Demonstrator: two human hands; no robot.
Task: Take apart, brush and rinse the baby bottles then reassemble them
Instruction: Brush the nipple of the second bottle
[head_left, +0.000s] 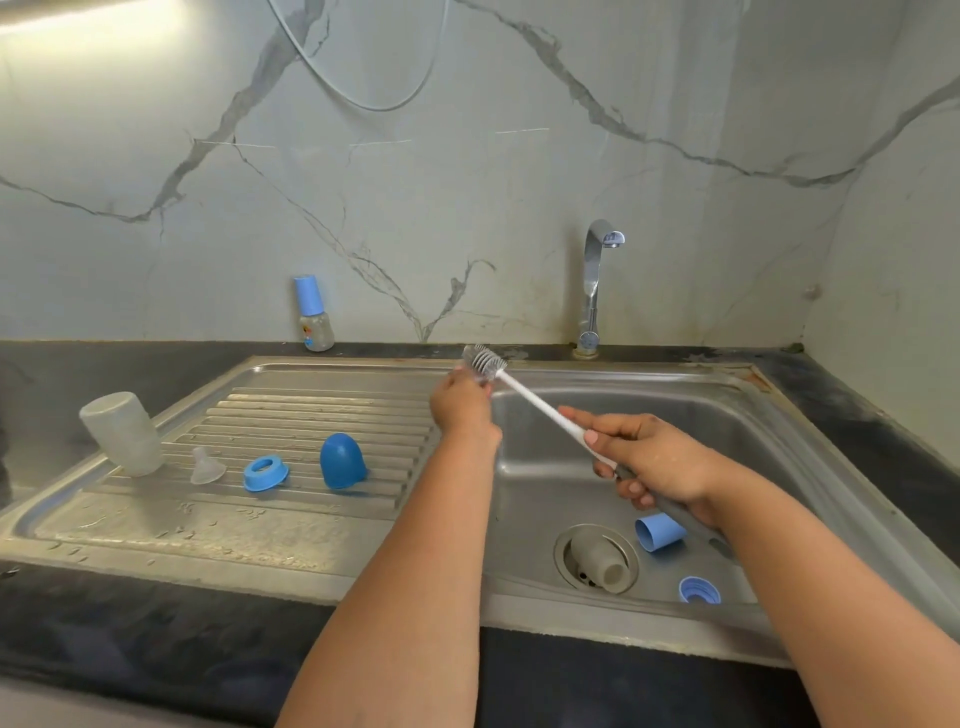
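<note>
brushing a small part we cannot make out in our left hand (460, 402), grip curled round it, our right hand (652, 460) clamped on the brush (524, 395), we judge one bottle's parts washed at nine o'clock on the drainboard (311, 415), another's parts at five o'clock in the sink (545, 467), a third bottle (314, 314) whole at eleven o'clock.

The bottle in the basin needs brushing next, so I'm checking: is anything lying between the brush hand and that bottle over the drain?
Nothing visible blocks it. The right hand holds the brush above the basin; the bottle lies uncovered on the drain, the blue cap beside it.
</note>
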